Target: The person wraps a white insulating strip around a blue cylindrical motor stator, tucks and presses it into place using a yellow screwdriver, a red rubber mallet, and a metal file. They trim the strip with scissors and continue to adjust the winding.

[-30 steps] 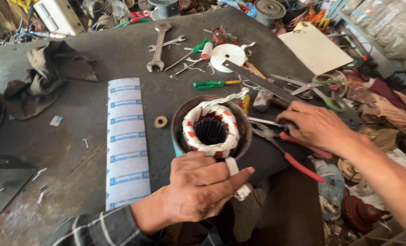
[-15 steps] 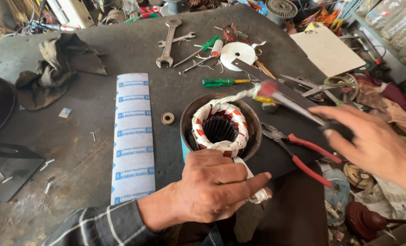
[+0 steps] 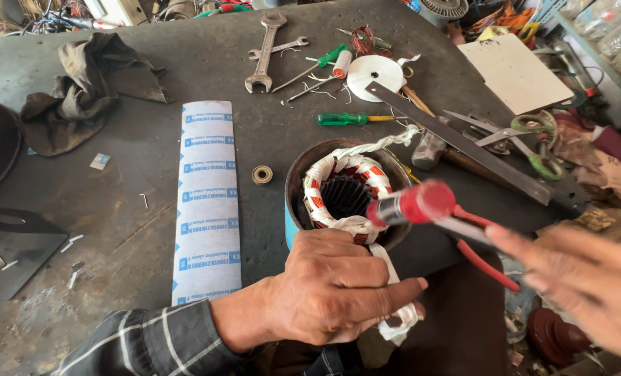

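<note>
On bench: L hand point(image 3: 331, 296) gripping stator point(image 3: 345, 191) w/ white tape; R hand point(image 3: 589, 292) gripping red-tipped tool point(image 3: 422, 204).

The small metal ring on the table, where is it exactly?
In the head view, the small metal ring lies flat on the table, between the long white paper strip and the motor stator, apart from both.

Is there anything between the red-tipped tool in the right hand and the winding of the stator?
Nothing visible. The tool in the right hand hangs just over the stator winding's right edge. The left hand grips the near rim, clear of that side.
</note>
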